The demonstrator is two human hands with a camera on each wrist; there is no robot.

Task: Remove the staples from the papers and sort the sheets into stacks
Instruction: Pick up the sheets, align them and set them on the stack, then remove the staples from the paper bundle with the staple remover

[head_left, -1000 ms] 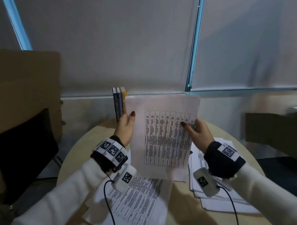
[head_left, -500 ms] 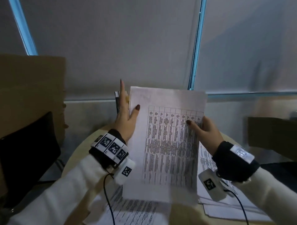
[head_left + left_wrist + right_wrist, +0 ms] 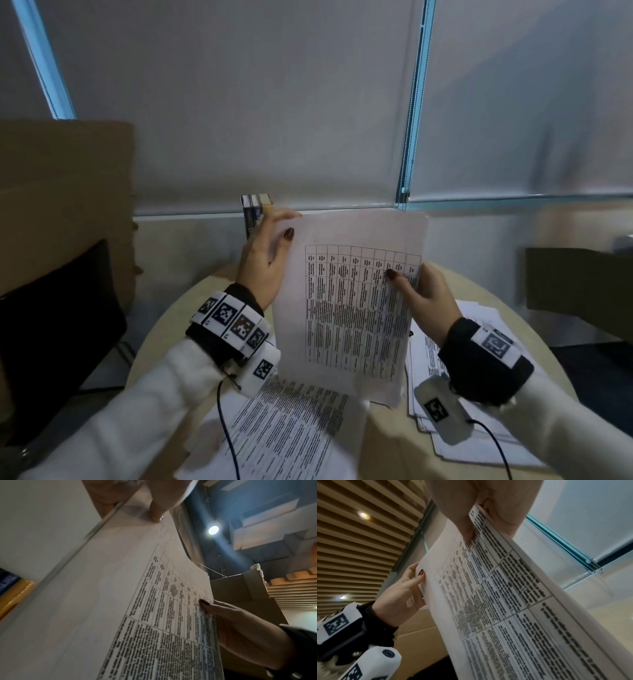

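The left hand (image 3: 263,263) and the right hand (image 3: 423,296) hold a bundle of papers (image 3: 346,308) up in the air, above the round bench (image 3: 383,442). The papers stand almost straight up, with a table of black print facing the person.

The left grip pinches the top left corner of the papers. Its thumb (image 3: 286,240) lies on the front and its fingers curl over the top edge to the back. In the left wrist view one fingertip (image 3: 157,516) presses on the paper near that corner.

The right grip pinches the right edge of the papers, a bit lower than the left grip. Its thumb (image 3: 399,279) lies on the print and the other fingers are behind the sheets. The right wrist view shows the same pinch from close up (image 3: 471,524).

Under the left grip, a sheet with print (image 3: 291,431) lies flat on the bench. Under the right grip, a loose pile of sheets (image 3: 479,442) lies on the bench too, its edges not lined up.

Just behind the left grip, three books (image 3: 255,209) stand upright by the wall. Far to the left of the left grip is a brown cardboard box (image 3: 65,192). I cannot see a staple in any view
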